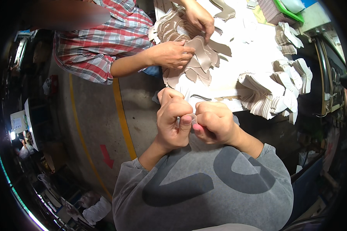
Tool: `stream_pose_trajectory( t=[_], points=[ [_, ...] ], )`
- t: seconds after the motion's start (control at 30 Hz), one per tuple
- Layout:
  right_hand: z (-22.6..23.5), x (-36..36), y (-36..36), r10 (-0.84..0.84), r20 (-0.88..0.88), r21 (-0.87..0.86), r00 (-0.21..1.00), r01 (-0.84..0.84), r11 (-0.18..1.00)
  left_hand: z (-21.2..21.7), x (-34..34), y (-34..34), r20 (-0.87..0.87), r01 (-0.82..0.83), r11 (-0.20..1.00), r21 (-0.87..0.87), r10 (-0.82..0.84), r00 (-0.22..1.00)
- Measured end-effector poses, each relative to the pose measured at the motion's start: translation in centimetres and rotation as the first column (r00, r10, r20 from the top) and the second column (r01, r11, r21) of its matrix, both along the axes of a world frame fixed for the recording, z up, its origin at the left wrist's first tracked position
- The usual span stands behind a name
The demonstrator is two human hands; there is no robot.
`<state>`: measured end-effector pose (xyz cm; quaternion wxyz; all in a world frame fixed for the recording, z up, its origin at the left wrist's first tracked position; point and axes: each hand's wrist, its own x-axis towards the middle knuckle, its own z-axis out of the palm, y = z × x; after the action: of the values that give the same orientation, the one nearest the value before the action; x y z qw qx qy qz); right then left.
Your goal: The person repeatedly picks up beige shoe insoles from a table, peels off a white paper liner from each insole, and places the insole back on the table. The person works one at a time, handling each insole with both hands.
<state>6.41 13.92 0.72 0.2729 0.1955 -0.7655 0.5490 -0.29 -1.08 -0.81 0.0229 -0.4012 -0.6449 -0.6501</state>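
Note:
Close in front of my grey shirt, my left hand (172,118) and my right hand (216,122) are raised with curled fingers, almost touching. Between their thumbs and fingertips they pinch a thin whitish piece (193,116), looking like a strip or thread. My fingers cover most of it, so its kind is unclear. Just beyond my hands, at the table's near edge, lies a thin dark strip (201,97). A heap of cut beige-brown pieces (198,56), like leather or fabric, lies farther off, and a co-worker's two hands are on it.
The white table (235,57) carries several stacks of pale cut pieces (260,92) on its right side. A pink basket with a green rim (277,11) stands at the far right. The co-worker in a plaid shirt (100,42) is at the left. Yellow lines (123,115) mark the floor.

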Motion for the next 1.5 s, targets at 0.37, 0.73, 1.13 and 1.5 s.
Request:
stream_pose_trajectory(
  t=[0.37, 0.73, 1.13, 1.5],
  points=[
    [-0.4, -0.4, 0.5, -0.103, 0.197, -0.09, 0.975, 0.123, 0.988, 0.9, -0.9, -0.3, -0.179, -0.178, 0.976, -0.124, 0.154, 0.972],
    [-0.1, -0.4, 0.3, -0.093, -0.003, 0.044, 0.996, 0.093, 0.995, 1.9, -0.1, 0.4, -0.08, -0.132, 0.976, -0.171, 0.12, 0.99],
    [-0.9, -2.1, 0.9, -0.206, 0.176, 0.112, 0.963, 0.188, 0.976, 1.7, -1.0, 0.9, -0.083, -0.086, 0.979, -0.186, 0.071, 0.994],
    [-2.7, -2.5, 0.7, -0.289, 0.15, 0.109, 0.946, 0.274, 0.955, 0.6, -2.0, 1.3, -0.114, -0.047, 0.975, -0.219, 0.022, 0.993]
  ],
)
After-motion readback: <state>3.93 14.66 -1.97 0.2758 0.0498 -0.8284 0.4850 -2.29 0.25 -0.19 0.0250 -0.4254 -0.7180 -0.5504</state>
